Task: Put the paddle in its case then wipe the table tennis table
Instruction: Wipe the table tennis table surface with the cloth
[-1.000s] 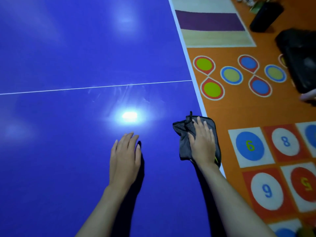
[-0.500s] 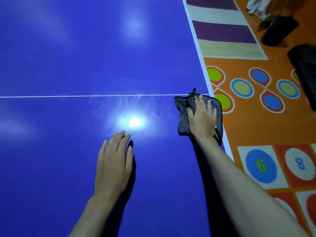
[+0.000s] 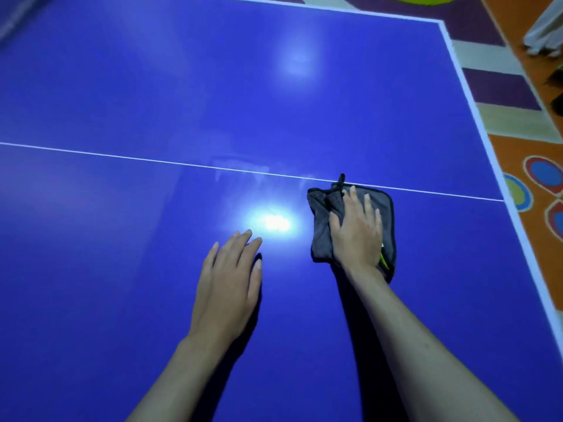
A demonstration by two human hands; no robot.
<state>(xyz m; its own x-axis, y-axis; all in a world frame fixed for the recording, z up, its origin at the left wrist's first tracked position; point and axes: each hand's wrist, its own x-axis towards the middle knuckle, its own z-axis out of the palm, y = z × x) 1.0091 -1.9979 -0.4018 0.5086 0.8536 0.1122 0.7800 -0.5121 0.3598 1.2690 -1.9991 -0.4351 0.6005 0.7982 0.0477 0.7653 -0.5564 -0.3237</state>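
On table | right hand flat on cloth | loop toward centre line

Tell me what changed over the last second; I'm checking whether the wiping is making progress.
The right hand pushed the grey cloth forward along the blue table, from the right edge inward, up to the white centre line. The left hand slid forward a little. Nothing was picked up or released: the right hand still presses flat on the cloth, the left still rests flat on the table.
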